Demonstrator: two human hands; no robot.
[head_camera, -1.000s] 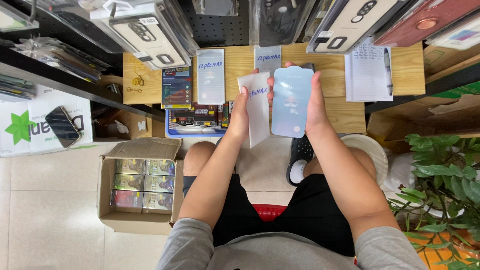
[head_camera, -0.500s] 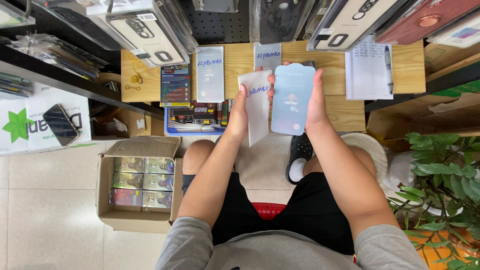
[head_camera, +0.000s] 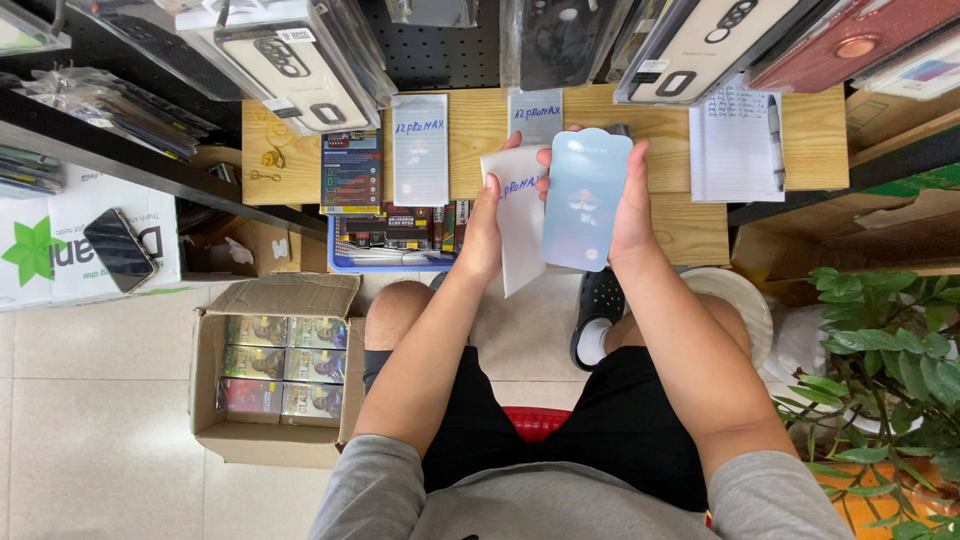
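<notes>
I count two hands, left hand (head_camera: 487, 232) and right hand (head_camera: 630, 205), above the wooden table (head_camera: 470, 135). One pale blue screen protector (head_camera: 586, 198), one white sleeve (head_camera: 522, 220). On the table: two more sleeves (head_camera: 420, 150), one notebook (head_camera: 735, 150). Left of it, one cardboard box (head_camera: 275, 370).

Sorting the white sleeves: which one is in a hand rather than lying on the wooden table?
The white sleeve in the left hand; the others lie flat on the table.
</notes>
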